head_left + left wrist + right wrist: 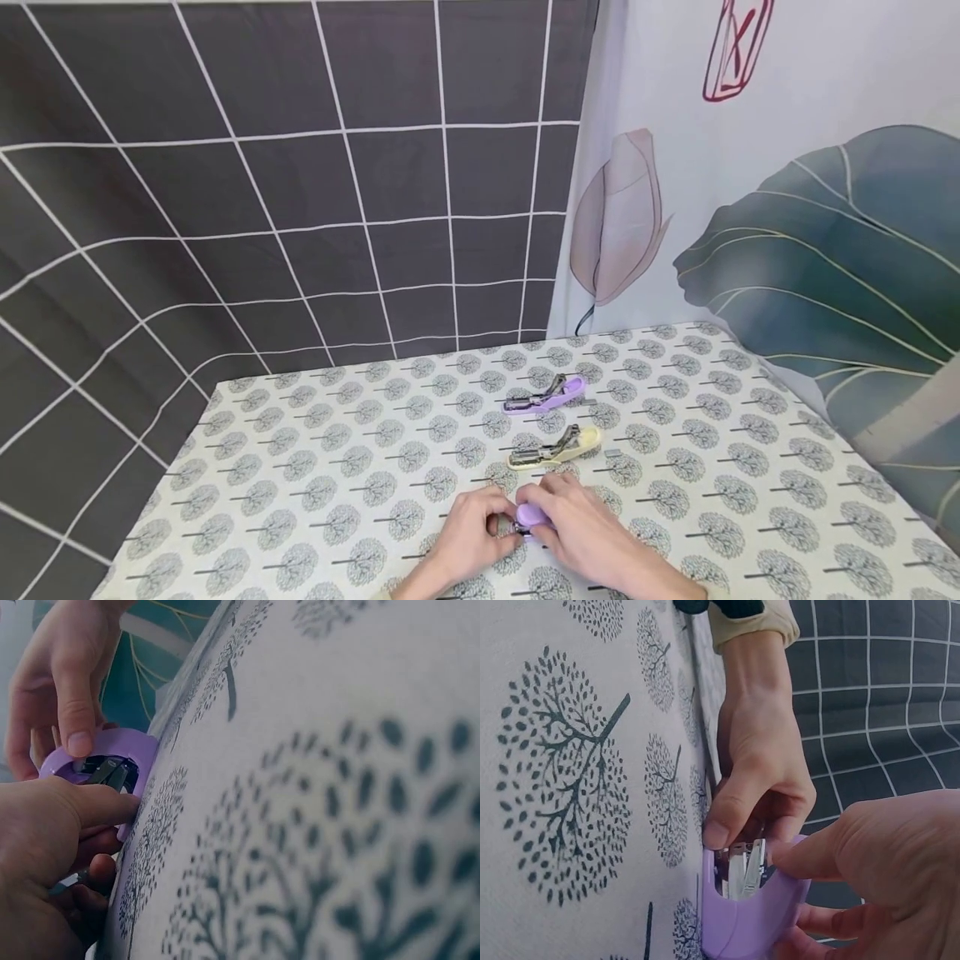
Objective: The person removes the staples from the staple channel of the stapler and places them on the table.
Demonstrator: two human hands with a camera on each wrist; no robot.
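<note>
Low over the patterned cloth, both hands work on a light purple stapler (533,514). My right hand (581,531) grips its rounded purple body, thumb on one side and fingers on the other, as the right wrist view shows. At the opposite end my left hand (472,533) pinches the stapler, its thumb close to the cloth. Between the hands, shiny metal parts (739,871) of the stapler show inside the purple shell (739,926). In the left wrist view the left fingers hide part of the dark metal.
Beyond the hands lie a pale yellow stapler (555,447) and, farther back, another purple stapler (543,396), both with metal parts raised. Small grey strips (613,452) lie at their right. A tree-print cloth (337,500) covers the table; a dark checked curtain (397,175) hangs behind.
</note>
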